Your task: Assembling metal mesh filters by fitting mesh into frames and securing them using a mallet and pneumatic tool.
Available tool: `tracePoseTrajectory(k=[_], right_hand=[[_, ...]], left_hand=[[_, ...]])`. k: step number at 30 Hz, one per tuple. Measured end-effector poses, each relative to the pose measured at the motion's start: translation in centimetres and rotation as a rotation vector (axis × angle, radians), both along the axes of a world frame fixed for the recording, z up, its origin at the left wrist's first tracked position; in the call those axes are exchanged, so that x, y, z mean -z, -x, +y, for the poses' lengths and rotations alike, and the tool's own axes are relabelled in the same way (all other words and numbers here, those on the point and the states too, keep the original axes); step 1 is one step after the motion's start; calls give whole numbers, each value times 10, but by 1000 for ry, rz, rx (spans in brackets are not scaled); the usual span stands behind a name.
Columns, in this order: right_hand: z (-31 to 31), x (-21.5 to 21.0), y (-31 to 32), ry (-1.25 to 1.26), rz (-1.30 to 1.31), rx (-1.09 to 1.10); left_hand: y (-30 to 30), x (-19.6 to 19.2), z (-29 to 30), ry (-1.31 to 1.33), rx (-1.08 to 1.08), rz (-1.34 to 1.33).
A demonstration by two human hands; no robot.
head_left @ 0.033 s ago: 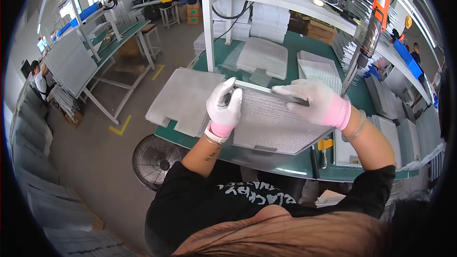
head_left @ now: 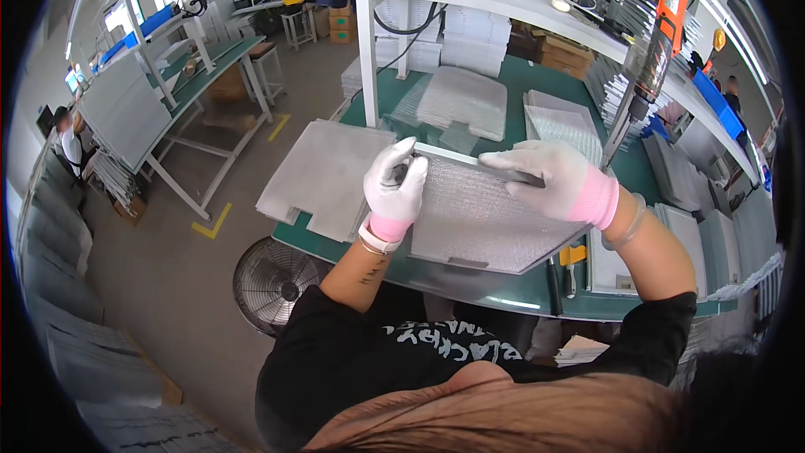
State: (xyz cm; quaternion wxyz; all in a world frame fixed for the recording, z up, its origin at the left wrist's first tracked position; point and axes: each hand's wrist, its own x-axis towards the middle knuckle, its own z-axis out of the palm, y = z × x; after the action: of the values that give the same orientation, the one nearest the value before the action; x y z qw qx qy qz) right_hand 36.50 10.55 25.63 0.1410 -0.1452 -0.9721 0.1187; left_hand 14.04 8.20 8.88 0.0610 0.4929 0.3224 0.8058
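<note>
A grey metal mesh panel with a slim light frame (head_left: pixel 495 222) is held tilted above the front of the green table. My left hand (head_left: pixel 396 183), in a white glove with a pink cuff, is closed round its upper left corner, thumb and fingers pinching the frame. Along the upper edge, toward the right, my right hand (head_left: pixel 553 178) grips the frame, fingers over the top and thumb on the near face. Left of the panel lies a stack of pale notched mesh sheets (head_left: pixel 331 172). The palms are hidden.
More mesh sheets (head_left: pixel 465 101) lie farther back on the green table (head_left: pixel 394 88). An orange-and-black power screwdriver (head_left: pixel 658 42) hangs at the right. A yellow-handled tool (head_left: pixel 573 255) and a black rod (head_left: pixel 554 285) lie by the front edge. A fan (head_left: pixel 272 285) stands on the floor.
</note>
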Motion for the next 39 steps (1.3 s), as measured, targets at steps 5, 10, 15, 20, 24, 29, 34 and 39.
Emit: tracePoseTrajectory(k=[5, 10, 15, 20, 24, 29, 34, 39], right_hand=[[6, 1, 3, 29, 57, -44], [-6, -23, 24, 320, -96, 70], [-1, -4, 34, 206, -31, 79], [2, 10, 32, -165, 16, -100], [-9, -2, 21, -296, -174, -5], [-18, -5, -30, -501, 151, 66], [-26, 113, -127, -483, 985, 623], [-41, 265, -173, -4, 267, 1052]], left_hand=[[7, -9, 2, -60, 153, 17], [2, -15, -1, -154, 174, 129], [-3, -15, -8, -52, 221, 22], [2, 0, 2, -102, 203, 104], [10, 12, 13, -171, 261, 318], [18, 27, 11, -132, 450, 309], [35, 30, 17, 52, 212, 404], [26, -5, 24, 67, 69, 477]])
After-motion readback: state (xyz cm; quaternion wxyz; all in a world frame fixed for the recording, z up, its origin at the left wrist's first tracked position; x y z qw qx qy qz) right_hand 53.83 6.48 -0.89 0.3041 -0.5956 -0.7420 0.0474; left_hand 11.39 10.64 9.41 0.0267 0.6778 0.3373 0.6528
